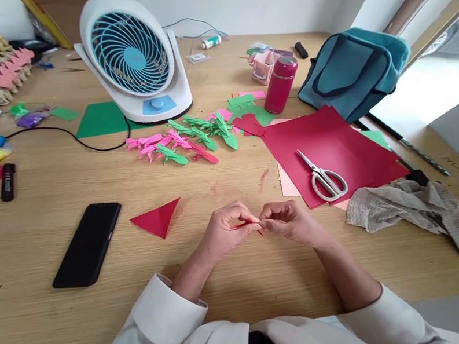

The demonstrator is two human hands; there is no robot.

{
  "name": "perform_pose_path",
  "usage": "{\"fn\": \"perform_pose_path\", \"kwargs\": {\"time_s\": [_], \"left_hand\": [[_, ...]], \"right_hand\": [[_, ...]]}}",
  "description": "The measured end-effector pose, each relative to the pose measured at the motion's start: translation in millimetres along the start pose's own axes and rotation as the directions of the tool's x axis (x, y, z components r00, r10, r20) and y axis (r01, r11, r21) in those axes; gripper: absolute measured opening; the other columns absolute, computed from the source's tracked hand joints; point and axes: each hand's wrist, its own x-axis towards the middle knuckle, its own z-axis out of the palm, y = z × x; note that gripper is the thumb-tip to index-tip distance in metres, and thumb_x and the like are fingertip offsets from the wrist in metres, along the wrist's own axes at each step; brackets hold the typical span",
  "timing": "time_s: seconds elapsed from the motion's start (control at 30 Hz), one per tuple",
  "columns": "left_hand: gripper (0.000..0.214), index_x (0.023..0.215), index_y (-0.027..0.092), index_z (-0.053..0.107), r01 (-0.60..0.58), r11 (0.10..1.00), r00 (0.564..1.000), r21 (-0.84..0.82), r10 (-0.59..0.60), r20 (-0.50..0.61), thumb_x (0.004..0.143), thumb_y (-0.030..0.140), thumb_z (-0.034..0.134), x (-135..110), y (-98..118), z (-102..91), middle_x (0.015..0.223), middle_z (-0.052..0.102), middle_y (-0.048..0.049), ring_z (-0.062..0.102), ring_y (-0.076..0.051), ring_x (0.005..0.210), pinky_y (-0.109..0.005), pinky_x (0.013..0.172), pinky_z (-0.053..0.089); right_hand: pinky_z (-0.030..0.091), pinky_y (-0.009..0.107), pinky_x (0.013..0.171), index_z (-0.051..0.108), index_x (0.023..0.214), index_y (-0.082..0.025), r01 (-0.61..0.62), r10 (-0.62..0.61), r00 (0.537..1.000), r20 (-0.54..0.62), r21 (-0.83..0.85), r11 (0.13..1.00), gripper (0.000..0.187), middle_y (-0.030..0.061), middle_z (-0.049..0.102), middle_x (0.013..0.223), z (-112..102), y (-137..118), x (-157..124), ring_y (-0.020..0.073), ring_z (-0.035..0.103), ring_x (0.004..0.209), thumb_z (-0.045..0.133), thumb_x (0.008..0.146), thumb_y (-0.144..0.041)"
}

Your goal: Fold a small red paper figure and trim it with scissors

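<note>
My left hand [227, 230] and my right hand [287, 221] meet near the front middle of the wooden table [247, 275]. Both pinch a small folded piece of red paper [247, 225] between their fingertips; most of it is hidden by the fingers. A red paper triangle [156, 218] lies flat to the left of my left hand. Right of my right hand lie red paper sheets [339, 142] with white-handled scissors [322, 177] on top.
A black phone [87, 244] lies at the left. Pink, green and red folded paper figures [182, 139] lie behind, before a white fan [133, 56]. A red bottle [280, 84], a teal bag [353, 72] and a crumpled cloth [415, 205] sit at the right.
</note>
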Motion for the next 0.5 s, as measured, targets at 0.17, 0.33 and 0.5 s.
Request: {"fn": "perform_pose_path", "kwargs": {"time_s": [0.17,0.33,0.5], "left_hand": [[0.009,0.074,0.014,0.069,0.000,0.999,1.000,0.054,0.000,-0.004,0.080,0.020,0.073,1,0,-0.9,0.074,0.062,-0.0023,0.058,-0.012,0.070,-0.023,0.066,0.046],[0.013,0.074,0.014,0.067,-0.008,0.996,1.000,0.085,0.007,0.014,0.083,0.023,0.070,1,0,-2.6,0.073,0.062,-0.0026,0.057,-0.012,0.069,-0.024,0.066,0.045],[0.016,0.074,0.015,0.064,-0.023,0.997,0.999,0.073,0.021,0.025,0.085,0.027,0.068,0,-2,-3.6,0.074,0.061,-0.0021,0.056,-0.012,0.070,-0.025,0.068,0.045]], "right_hand": [[0.031,0.024,0.054,0.062,0.075,-0.015,-0.020,0.019,0.999,-0.044,-0.027,0.999,0.027,-0.0018,0.055,0.064,6,0,0,0.0096,0.043,0.057,0.062,0.087,-0.039],[0.030,0.023,0.052,0.060,0.074,-0.015,-0.038,0.038,0.998,-0.058,-0.003,0.999,0.029,-0.0019,0.053,0.063,10,-1,0,0.0088,0.041,0.055,0.061,0.087,-0.041],[0.035,0.024,0.055,0.060,0.075,-0.016,-0.012,0.015,0.999,-0.043,0.076,0.997,0.033,-0.0007,0.055,0.065,12,0,1,0.0102,0.044,0.059,0.063,0.086,-0.047]]}}
